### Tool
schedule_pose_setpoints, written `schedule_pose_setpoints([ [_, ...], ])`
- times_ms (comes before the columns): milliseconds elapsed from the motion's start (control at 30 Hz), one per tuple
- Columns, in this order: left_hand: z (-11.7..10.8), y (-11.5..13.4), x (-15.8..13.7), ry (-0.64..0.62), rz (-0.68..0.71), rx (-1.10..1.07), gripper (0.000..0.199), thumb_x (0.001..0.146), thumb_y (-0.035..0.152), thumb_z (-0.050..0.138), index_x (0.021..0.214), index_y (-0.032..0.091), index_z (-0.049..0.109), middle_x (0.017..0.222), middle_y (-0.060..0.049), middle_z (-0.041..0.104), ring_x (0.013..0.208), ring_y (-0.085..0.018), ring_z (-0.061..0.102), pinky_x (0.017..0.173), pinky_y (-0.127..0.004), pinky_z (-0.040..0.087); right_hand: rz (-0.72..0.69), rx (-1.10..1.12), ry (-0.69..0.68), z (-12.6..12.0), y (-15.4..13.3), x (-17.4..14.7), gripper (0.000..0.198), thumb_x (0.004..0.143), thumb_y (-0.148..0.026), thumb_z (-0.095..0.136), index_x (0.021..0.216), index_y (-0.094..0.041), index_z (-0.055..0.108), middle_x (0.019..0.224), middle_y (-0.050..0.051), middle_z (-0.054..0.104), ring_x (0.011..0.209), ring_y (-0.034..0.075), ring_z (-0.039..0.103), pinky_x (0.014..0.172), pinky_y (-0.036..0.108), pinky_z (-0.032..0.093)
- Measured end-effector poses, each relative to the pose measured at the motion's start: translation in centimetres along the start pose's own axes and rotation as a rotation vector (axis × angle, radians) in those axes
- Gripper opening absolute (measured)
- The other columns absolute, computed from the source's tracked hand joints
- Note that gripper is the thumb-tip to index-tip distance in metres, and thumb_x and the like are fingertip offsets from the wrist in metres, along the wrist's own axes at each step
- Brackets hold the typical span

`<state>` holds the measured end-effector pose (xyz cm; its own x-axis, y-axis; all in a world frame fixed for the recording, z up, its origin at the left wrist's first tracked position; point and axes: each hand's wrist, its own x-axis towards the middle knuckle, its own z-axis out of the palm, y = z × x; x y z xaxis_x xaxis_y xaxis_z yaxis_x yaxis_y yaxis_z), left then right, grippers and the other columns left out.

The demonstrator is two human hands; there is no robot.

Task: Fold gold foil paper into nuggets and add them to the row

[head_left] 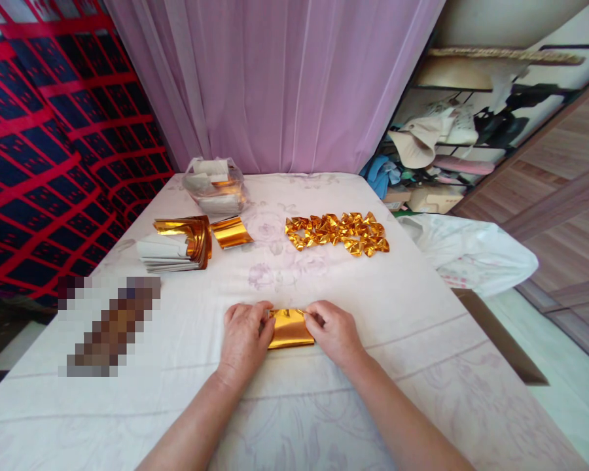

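A sheet of shiny gold foil paper (pixel 290 329) lies on the table in front of me, its far edge curled or folded over. My left hand (pixel 245 330) pinches its left side between thumb and fingers. At the far right corner, my right hand (pixel 334 327) grips the same sheet with closed fingertips. Beyond them to the right sits a cluster of folded gold paper pieces (pixel 338 232). To the far left are a fanned stack of gold-and-white paper (pixel 174 245) and a single loose gold sheet (pixel 232 233).
A clear plastic bag (pixel 216 186) with more paper stands at the table's back left. A blurred-out item (pixel 112 327) lies at left. The table has a pale floral cloth (pixel 397 399). Beyond its right edge are a white plastic bag (pixel 476 252) and loaded shelves (pixel 442 144).
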<state>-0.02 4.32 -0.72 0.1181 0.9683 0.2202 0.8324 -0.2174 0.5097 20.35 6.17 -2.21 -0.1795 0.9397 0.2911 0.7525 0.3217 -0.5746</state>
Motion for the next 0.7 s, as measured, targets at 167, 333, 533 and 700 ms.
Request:
schedule_pose_setpoints([
  [167, -0.4, 0.2, -0.1, -0.040, 0.099, 0.129, 0.018, 0.090, 0.020, 0.057, 0.101, 0.027, 0.069, 0.088, -0.001, 0.071, 0.088, -0.023, 0.060, 0.094, -0.046, 0.034, 0.027, 0.012, -0.012, -0.1, -0.2, 0.1, 0.013, 0.080, -0.018, 0.052, 0.072, -0.021, 0.061, 0.068, -0.001, 0.063, 0.062, 0.012, 0.057, 0.060, 0.021, 0.038],
  [333, -0.6, 0.2, -0.1, -0.069, 0.122, 0.147, 0.019, 0.088, 0.020, 0.060, 0.098, 0.031, 0.073, 0.086, -0.001, 0.069, 0.087, -0.022, 0.058, 0.090, -0.045, 0.037, 0.057, 0.017, -0.035, -0.1, -0.3, 0.3, 0.011, 0.080, -0.018, 0.053, 0.073, -0.022, 0.061, 0.069, -0.001, 0.064, 0.064, 0.013, 0.059, 0.062, 0.022, 0.039],
  [533, -1.2, 0.7, 0.0, -0.020, 0.113, 0.136, 0.021, 0.085, 0.019, 0.061, 0.095, 0.031, 0.075, 0.111, -0.003, 0.066, 0.103, -0.025, 0.057, 0.096, -0.048, 0.037, 0.068, 0.009, -0.036, 0.1, -0.1, 0.5, 0.009, 0.076, -0.015, 0.055, 0.076, -0.022, 0.061, 0.074, -0.001, 0.065, 0.062, 0.012, 0.057, 0.062, 0.023, 0.040],
  [700, -1.5, 1.2, -0.1, -0.072, 0.157, 0.143, 0.013, 0.087, 0.029, 0.061, 0.093, 0.028, 0.073, 0.117, -0.001, 0.069, 0.115, -0.029, 0.054, 0.105, -0.055, 0.029, 0.098, 0.025, -0.039, 0.1, 0.0, 0.7, 0.017, 0.074, -0.013, 0.058, 0.087, -0.023, 0.061, 0.080, -0.002, 0.065, 0.064, 0.013, 0.057, 0.062, 0.023, 0.041],
])
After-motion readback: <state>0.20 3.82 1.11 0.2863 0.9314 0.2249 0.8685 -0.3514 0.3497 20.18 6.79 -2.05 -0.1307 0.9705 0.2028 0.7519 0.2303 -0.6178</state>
